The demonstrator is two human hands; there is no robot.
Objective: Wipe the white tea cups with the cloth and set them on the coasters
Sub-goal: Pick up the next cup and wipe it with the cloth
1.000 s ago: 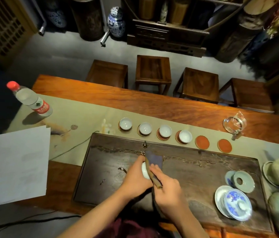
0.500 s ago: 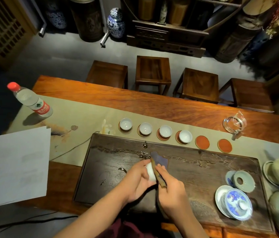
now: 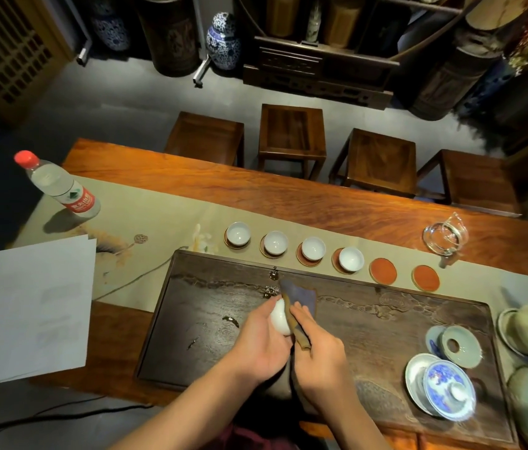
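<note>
My left hand [image 3: 257,344] grips a white tea cup [image 3: 279,318] above the dark tea tray [image 3: 210,323], its mouth turned toward my right hand. My right hand [image 3: 319,362] presses a dark cloth [image 3: 298,298] against the cup; one corner of the cloth sticks up behind it. Beyond the tray runs a row of coasters. Several carry white cups, the rightmost being this cup [image 3: 350,258]. Two orange coasters [image 3: 383,271] [image 3: 426,278] at the right end are bare.
A glass pitcher [image 3: 444,237] stands at the far right of the runner. A blue-patterned lidded bowl [image 3: 447,389] and a pale green lid [image 3: 460,345] sit on the tray's right side. A water bottle [image 3: 58,186] and paper sheets [image 3: 37,306] are on the left.
The cup and cloth shifted slightly right and nearer to me, and the cloth turned against the cup. The cups in the row stayed put.
</note>
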